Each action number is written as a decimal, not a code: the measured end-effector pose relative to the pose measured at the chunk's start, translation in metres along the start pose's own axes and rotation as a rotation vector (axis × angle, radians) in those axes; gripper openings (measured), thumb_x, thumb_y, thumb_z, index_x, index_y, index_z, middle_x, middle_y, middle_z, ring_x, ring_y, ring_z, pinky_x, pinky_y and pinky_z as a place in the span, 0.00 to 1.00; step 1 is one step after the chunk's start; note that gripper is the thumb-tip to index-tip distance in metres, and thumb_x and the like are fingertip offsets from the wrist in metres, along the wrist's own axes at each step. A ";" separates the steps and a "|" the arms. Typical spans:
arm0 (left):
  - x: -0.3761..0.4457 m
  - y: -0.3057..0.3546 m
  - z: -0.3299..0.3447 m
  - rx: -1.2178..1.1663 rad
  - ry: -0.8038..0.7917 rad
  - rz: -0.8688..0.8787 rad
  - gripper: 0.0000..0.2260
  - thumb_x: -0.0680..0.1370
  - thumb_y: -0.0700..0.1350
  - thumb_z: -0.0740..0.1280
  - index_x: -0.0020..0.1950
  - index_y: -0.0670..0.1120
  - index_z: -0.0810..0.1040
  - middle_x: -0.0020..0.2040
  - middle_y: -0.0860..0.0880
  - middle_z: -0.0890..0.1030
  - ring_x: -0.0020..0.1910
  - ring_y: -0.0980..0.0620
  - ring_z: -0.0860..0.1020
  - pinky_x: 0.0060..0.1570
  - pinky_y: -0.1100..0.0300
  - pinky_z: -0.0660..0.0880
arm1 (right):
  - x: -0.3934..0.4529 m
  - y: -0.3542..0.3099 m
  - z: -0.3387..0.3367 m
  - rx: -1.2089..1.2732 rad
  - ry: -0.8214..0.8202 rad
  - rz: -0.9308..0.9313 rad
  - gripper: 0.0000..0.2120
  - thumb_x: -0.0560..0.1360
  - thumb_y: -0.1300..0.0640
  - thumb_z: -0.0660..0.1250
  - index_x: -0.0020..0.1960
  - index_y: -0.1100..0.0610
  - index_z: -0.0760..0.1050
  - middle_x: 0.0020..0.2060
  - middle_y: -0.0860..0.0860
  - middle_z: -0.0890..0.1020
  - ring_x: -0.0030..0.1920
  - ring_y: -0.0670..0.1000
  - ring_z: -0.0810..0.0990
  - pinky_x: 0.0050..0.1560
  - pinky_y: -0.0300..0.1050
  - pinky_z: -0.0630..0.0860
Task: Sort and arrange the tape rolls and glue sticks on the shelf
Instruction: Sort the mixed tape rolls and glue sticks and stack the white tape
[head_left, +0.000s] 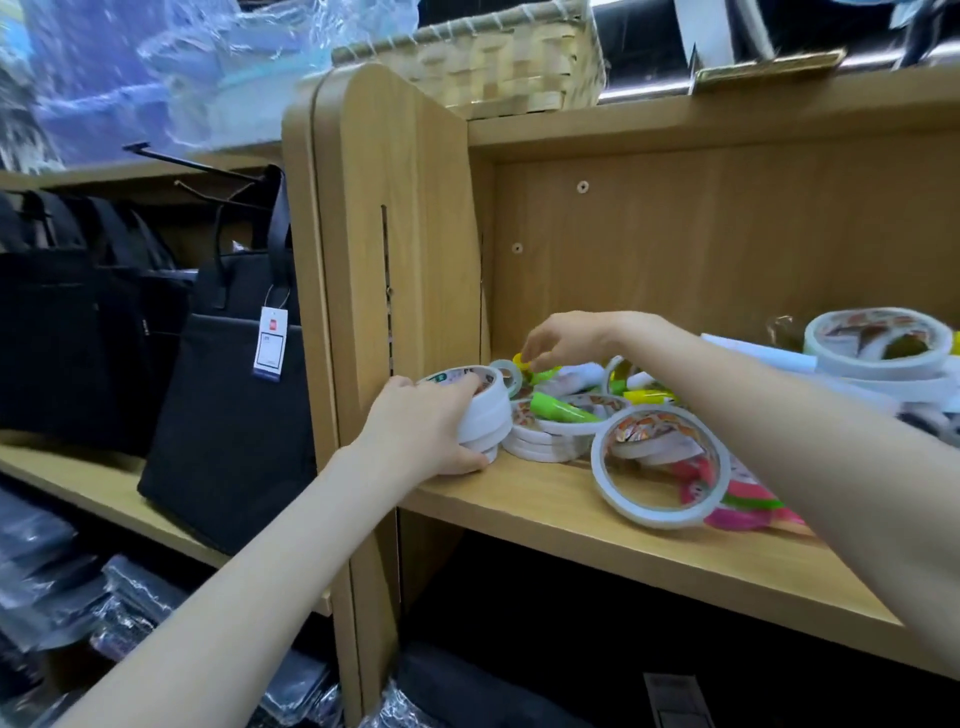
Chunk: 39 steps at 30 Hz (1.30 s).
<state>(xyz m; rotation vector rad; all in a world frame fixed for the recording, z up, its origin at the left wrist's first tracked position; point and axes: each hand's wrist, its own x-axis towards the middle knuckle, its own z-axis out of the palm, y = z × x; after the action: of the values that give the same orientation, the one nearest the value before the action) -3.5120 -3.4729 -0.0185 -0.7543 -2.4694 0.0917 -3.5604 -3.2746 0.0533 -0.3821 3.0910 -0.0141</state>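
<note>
The left hand grips a stack of white tape rolls at the shelf's left corner. The right hand pinches a yellow-capped glue stick above a heap of rolls and green glue sticks.

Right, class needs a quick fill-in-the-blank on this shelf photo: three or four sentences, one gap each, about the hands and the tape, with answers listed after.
1. The left hand grips a stack of white ____ rolls at the shelf's left end.
2. The right hand reaches to the back, its fingers at a small ____ item.
3. A green glue stick lies on top of a flat ____ of tape rolls.
4. A black ____ with a tag stands left of the shelf.

Answers: tape; yellow; stack; bag
</note>
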 end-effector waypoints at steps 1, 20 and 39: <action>-0.001 0.000 0.002 -0.010 0.016 -0.003 0.33 0.73 0.63 0.64 0.73 0.52 0.56 0.63 0.50 0.75 0.59 0.49 0.75 0.62 0.56 0.65 | 0.000 -0.002 0.001 0.021 0.030 -0.029 0.16 0.77 0.51 0.63 0.63 0.55 0.74 0.59 0.52 0.77 0.56 0.50 0.74 0.56 0.44 0.71; -0.013 0.000 0.001 -0.224 0.061 -0.121 0.31 0.73 0.60 0.66 0.71 0.51 0.60 0.57 0.50 0.76 0.57 0.49 0.74 0.62 0.57 0.63 | -0.043 0.007 -0.006 0.578 0.441 0.003 0.05 0.75 0.61 0.59 0.41 0.56 0.68 0.35 0.51 0.73 0.34 0.49 0.73 0.25 0.32 0.69; -0.035 0.004 0.003 -0.317 0.331 -0.109 0.29 0.72 0.53 0.70 0.71 0.52 0.64 0.54 0.51 0.77 0.53 0.50 0.74 0.45 0.60 0.66 | 0.019 -0.022 0.027 0.055 0.335 -0.201 0.04 0.72 0.62 0.67 0.42 0.60 0.71 0.45 0.53 0.69 0.45 0.53 0.70 0.37 0.41 0.66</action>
<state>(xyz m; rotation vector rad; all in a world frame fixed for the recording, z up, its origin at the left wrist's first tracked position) -3.4866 -3.4879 -0.0390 -0.6960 -2.2227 -0.4404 -3.5727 -3.3009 0.0265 -0.7600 3.3500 -0.1857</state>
